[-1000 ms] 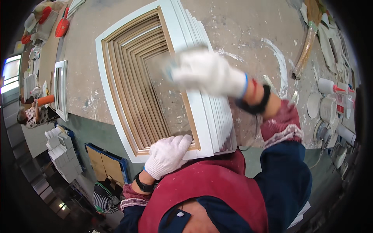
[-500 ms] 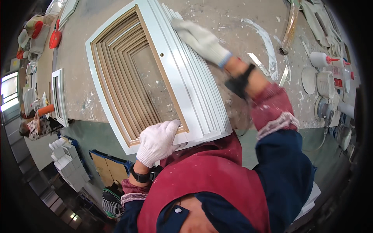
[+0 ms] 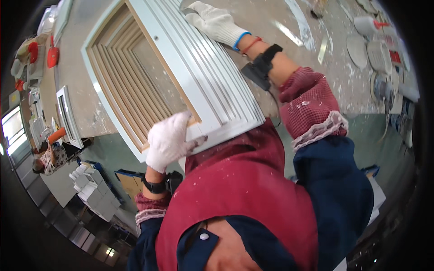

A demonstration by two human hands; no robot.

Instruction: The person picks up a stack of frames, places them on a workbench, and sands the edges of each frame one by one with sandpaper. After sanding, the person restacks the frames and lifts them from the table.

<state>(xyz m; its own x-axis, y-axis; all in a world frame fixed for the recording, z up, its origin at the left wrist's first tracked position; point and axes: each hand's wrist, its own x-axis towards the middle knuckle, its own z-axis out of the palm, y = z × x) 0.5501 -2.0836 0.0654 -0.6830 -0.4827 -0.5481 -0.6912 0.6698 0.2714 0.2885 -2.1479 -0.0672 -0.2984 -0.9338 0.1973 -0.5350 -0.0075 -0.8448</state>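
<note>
A stack of white frames [image 3: 212, 81] with stepped wooden insides lies on a paint-spattered workbench [image 3: 271, 27], filling the upper middle of the frame. It now sits higher and closer than half a second ago. The left hand [image 3: 168, 141], in a white glove, grips the stack's near edge, fingers curled over it as before. The right hand [image 3: 212, 21], also gloved, has slid to the far top edge, fingers laid flat and released. White tubs [image 3: 379, 54] stand at the upper right. A smaller white frame [image 3: 68, 116] lies at the left.
</note>
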